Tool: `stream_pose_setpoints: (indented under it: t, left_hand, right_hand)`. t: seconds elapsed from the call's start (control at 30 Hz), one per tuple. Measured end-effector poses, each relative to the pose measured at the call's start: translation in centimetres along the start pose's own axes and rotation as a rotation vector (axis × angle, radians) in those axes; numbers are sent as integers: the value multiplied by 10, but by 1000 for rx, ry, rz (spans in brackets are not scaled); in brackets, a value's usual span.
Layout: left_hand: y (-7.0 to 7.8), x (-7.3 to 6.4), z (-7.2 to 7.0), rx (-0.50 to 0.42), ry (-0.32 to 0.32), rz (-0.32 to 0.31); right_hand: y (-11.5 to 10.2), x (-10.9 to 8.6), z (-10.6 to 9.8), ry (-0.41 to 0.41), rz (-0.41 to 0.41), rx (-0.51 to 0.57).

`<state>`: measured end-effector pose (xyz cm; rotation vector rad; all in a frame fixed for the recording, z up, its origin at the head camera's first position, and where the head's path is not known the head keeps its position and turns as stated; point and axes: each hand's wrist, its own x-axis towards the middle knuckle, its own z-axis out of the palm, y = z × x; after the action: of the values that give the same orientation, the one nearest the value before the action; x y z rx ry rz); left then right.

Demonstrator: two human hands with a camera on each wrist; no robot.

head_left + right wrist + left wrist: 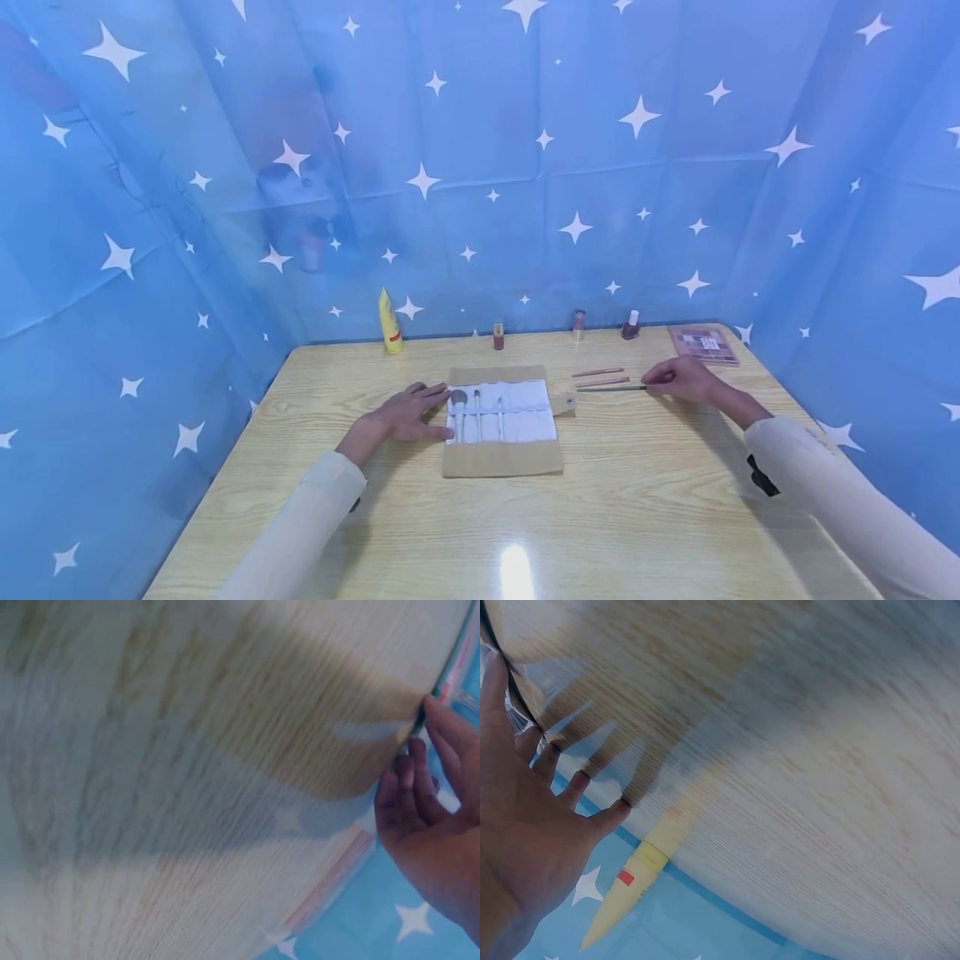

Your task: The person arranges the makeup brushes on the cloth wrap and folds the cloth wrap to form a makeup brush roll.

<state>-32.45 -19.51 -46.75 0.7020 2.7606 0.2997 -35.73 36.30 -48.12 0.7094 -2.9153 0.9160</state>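
Observation:
A tan fabric brush roll (502, 460) lies unrolled on the table, its white lining holding a large fluffy makeup brush (459, 404) and two slimmer brushes (477, 412). My left hand (408, 415) rests at the roll's left edge with fingers spread; the left wrist view shows its fingertips (577, 780) by that edge. Off to the right, my right hand (684, 380) pinches one end of a thin dark green stick (607, 389), perhaps a makeup brush, lying low along the tabletop. Just behind it lie two slim pink sticks (597, 372), whose kind is unclear.
Along the back edge stand a yellow tube (390, 323), a small red bottle (498, 336), a pinkish bottle (578, 325) and a dark nail polish bottle (631, 325) with a white cap. A pink palette (723, 353) lies at the back right corner. Blue star-patterned curtain (495, 150) surrounds the table.

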Motion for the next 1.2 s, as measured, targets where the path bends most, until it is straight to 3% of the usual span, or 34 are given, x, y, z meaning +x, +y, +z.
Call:
stream_pose_setpoints:
  t: [0.23,0.57,0.87,1.2]
  left_hand:
    - [0,-1,2,-9,-2,-13]
    - [1,-3,4,-17,-3,-23]
    - [2,-4,2,-26,1,-19]
    - [3,-5,-1,-23,1,-34]
  right_hand:
    - [-2,-1,5,-10,-6,-5]
    - [-14,-13,-8,-54,-136,125]
    - [-37,-15,-27,-91,67,350]
    - [-47,-13,-36,-79,81,465]
